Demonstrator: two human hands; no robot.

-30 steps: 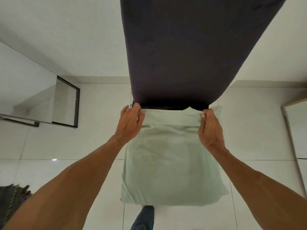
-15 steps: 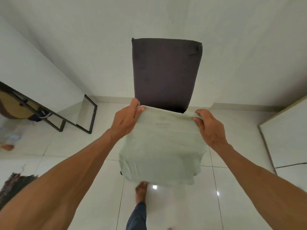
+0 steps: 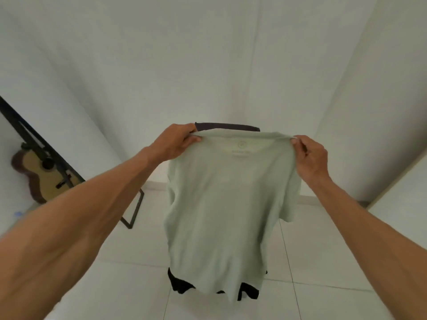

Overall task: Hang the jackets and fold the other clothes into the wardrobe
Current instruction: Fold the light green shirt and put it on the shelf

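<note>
Over white tiles (image 3: 323,262), left hand (image 3: 175,142) and right hand (image 3: 310,158) pinch a green shirt (image 3: 226,204).

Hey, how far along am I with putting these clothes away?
Done: nothing visible, no folded or hung clothes in view. In hand: left hand and right hand pinch the pale green T-shirt by its shoulders, hanging unfolded in the air. Left: folding it and putting it away.

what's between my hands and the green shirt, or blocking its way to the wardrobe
Nothing: left hand and right hand pinch the green shirt at its shoulders. A dark chair stands behind it. The wardrobe is not clearly in view.
</note>
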